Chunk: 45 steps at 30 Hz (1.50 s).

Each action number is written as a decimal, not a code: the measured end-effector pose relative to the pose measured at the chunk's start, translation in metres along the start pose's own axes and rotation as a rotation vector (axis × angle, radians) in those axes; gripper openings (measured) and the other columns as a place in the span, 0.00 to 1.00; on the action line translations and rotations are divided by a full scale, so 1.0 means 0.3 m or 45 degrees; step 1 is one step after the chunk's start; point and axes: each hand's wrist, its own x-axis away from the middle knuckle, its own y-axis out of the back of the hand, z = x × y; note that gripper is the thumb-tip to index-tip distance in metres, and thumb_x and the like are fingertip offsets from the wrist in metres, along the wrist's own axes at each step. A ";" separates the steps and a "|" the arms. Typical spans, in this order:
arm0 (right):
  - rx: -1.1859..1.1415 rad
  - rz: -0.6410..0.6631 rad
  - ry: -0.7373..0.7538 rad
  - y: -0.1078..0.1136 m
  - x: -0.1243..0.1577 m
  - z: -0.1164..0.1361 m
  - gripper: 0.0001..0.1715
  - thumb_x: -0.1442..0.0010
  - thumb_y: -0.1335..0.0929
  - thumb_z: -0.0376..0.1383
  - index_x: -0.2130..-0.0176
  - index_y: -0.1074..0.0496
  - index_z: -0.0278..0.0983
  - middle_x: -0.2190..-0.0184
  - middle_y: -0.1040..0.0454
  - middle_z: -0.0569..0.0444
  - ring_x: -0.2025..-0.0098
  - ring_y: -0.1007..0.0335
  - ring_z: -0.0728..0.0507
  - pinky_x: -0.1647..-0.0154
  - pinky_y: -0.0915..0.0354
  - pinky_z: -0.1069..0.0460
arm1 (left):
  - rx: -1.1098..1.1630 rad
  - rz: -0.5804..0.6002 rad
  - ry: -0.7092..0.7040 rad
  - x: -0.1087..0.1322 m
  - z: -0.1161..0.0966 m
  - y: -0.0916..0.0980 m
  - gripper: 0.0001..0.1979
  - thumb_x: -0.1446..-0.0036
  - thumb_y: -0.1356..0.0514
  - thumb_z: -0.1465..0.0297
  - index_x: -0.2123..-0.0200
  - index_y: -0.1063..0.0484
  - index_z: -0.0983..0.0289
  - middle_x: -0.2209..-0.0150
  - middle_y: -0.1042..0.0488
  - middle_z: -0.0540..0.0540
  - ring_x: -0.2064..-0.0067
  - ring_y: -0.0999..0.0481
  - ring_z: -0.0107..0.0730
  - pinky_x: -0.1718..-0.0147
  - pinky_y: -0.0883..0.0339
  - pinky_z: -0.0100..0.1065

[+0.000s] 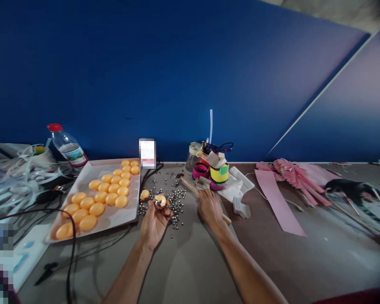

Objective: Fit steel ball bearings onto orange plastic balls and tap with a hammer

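My left hand (155, 228) is turned palm up, its fingers curled round an orange ball (160, 199). Shiny metal pieces show on the ball or against the fingers. Beneath and beside this hand lies a spread of small shiny metal pieces (176, 207), too small to name surely. Another orange ball (145, 194) sits just left of them. My right hand (210, 207) is closed over a long wooden stick (190, 185), which slants across the table and shows past both sides of the hand. A small dark piece lies by its far end. The right fingertips are partly hidden.
A shallow white tray (114, 215) at left holds several orange balls. Behind it leans a red-capped bottle (71, 150). Black cables (71, 253) cross the left side. A jar (193, 156), yellow tape roll (219, 175) and pink paper strips (280, 202) lie right.
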 end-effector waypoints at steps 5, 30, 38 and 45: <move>-0.470 -0.413 0.287 0.060 0.030 0.054 0.16 0.35 0.45 0.32 0.57 0.33 0.33 0.66 0.28 0.45 0.64 0.32 0.42 0.64 0.37 0.49 | 0.041 -0.091 -0.042 -0.012 -0.006 0.009 0.15 0.49 0.38 0.58 0.66 0.27 0.64 0.64 0.24 0.56 0.74 0.30 0.25 0.71 0.30 0.31; -0.493 -0.141 0.706 0.069 0.052 0.059 0.10 0.38 0.42 0.31 0.63 0.32 0.35 0.71 0.27 0.50 0.71 0.34 0.45 0.65 0.42 0.49 | 0.019 -0.140 -0.190 -0.001 -0.012 -0.009 0.17 0.49 0.40 0.54 0.63 0.29 0.61 0.76 0.31 0.47 0.80 0.38 0.22 0.77 0.36 0.28; -0.523 -0.110 0.640 0.071 0.048 0.066 0.13 0.36 0.43 0.32 0.64 0.31 0.36 0.73 0.27 0.50 0.72 0.35 0.45 0.67 0.41 0.49 | -0.026 -0.178 -0.219 -0.009 -0.016 -0.006 0.18 0.51 0.39 0.53 0.64 0.29 0.61 0.77 0.31 0.48 0.79 0.37 0.23 0.78 0.37 0.28; -0.554 -0.131 0.676 0.075 0.051 0.078 0.12 0.37 0.43 0.31 0.63 0.31 0.36 0.72 0.27 0.50 0.71 0.33 0.45 0.65 0.41 0.49 | -0.125 -0.204 -0.291 0.002 0.011 -0.019 0.20 0.51 0.38 0.54 0.60 0.28 0.62 0.77 0.32 0.47 0.79 0.35 0.23 0.79 0.38 0.27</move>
